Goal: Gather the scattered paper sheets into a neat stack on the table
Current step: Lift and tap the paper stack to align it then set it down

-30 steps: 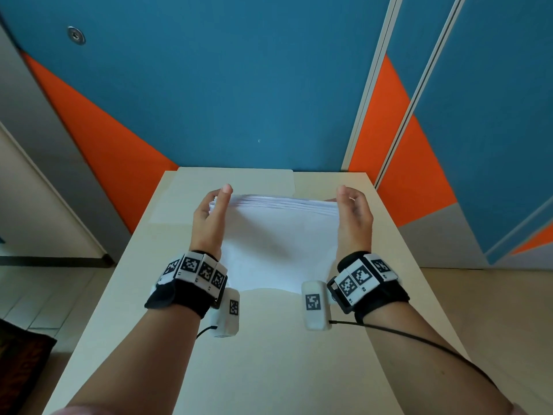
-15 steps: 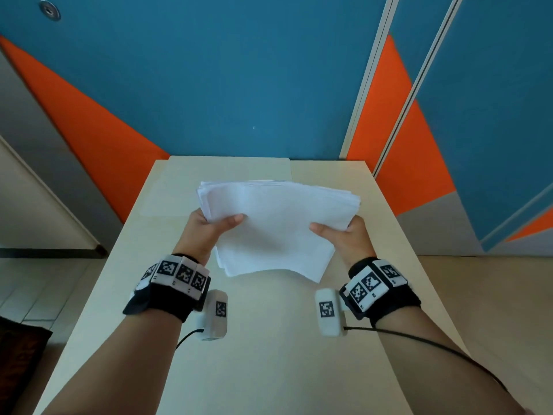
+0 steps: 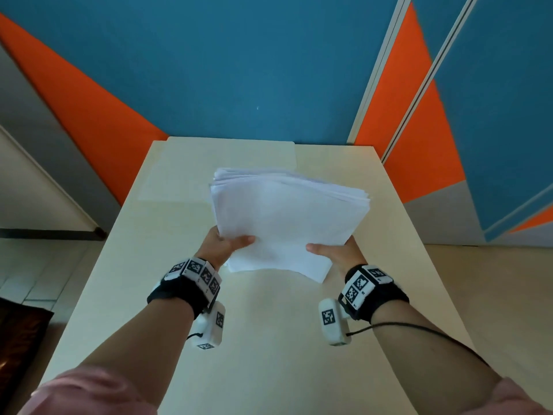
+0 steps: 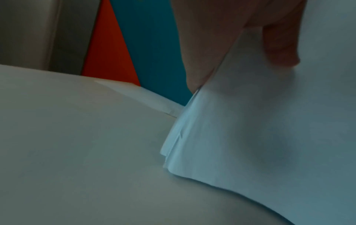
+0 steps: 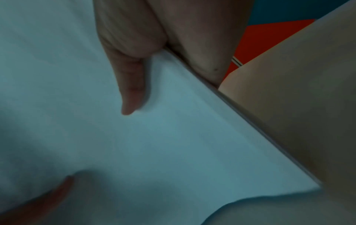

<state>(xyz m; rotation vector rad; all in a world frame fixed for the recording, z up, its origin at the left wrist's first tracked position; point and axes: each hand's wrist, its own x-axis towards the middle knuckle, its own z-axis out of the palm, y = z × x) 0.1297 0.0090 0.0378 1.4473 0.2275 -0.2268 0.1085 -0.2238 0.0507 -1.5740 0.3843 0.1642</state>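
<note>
A thick stack of white paper sheets [image 3: 284,217] is held above the cream table [image 3: 269,339], its far edges fanned and uneven. My left hand [image 3: 223,247] grips the stack's near left side, thumb on top and fingers hidden underneath. My right hand [image 3: 339,253] grips the near right side the same way. In the left wrist view the stack's near corner [image 4: 240,137] droops toward the table under my thumb [image 4: 279,45]. The right wrist view shows my thumb [image 5: 131,85] lying on the top sheet [image 5: 173,137].
A pale mat or sheet [image 3: 218,166] lies flat at the table's far left. The table's far edge meets a blue and orange wall [image 3: 239,70]. Floor drops off on both sides of the narrow table.
The hands shifted from squaring the stack upright by its sides to gripping its near edge, thumbs on top. The stack now tilts flatter, lifted over the table's middle.
</note>
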